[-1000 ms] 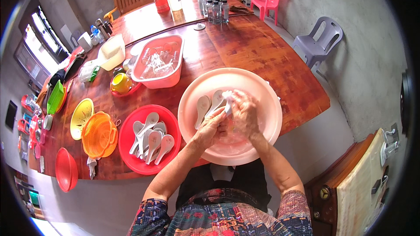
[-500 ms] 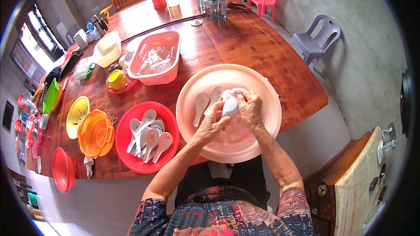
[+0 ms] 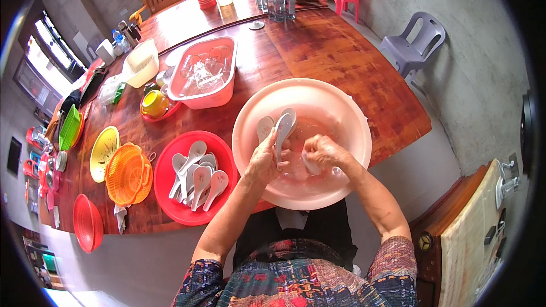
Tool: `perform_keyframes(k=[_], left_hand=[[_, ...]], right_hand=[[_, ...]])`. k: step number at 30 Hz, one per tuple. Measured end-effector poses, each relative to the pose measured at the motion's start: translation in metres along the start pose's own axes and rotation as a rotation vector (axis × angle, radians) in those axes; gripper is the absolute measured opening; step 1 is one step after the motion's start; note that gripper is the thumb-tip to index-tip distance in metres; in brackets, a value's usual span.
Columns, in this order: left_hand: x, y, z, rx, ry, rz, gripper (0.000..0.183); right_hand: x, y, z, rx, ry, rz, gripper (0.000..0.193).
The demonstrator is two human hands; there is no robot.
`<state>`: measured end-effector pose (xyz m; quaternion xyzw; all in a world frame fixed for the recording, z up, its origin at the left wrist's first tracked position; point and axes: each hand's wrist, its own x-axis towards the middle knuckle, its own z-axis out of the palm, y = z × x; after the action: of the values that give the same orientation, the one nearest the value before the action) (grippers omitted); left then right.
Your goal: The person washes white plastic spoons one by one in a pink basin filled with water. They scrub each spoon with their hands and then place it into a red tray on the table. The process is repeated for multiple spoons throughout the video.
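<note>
Spoons (image 3: 280, 125), white, stiff and likely wet-slick, stand clasped by their handles in the left hand (image 3: 264, 159) over the pink basin (image 3: 347, 108); the right hand (image 3: 321, 153) is fisted around something small, best gripped firmly

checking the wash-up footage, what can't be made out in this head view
- What the right hand grips inside the pink basin: its closed fingers cover it.
- The handles of the white spoons in the left hand: hidden by the palm.
- Contents of the pink tub: clear items, too small and glary to tell apart.
- The shelf items at the left rim: bent and tiny.
</note>
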<state>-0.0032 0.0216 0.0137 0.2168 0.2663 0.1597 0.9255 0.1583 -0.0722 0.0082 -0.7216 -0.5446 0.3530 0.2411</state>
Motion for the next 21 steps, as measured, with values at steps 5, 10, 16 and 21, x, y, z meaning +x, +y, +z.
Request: perform_keyframes(k=[5,10,16,21], left_hand=[[0.009,-0.003,-0.017,-0.033,-0.086,-0.029,0.036],[0.002,-0.001,-0.007,-0.150,-0.110,-0.058,0.032],[0.005,-0.003,-0.015,-0.006,-0.075,0.012,0.034],[0.004,-0.004,-0.012,-0.058,-0.200,-0.091,0.034]], right_hand=[[0.008,-0.038,-0.001,0.476,0.589,-0.261,0.013],[0.026,-0.051,0.021,0.123,0.811,-0.373,0.020],[0.009,-0.055,0.036,-0.003,0.644,-0.451,0.020],[-0.001,-0.046,0.032,0.032,0.579,-0.541,0.021]])
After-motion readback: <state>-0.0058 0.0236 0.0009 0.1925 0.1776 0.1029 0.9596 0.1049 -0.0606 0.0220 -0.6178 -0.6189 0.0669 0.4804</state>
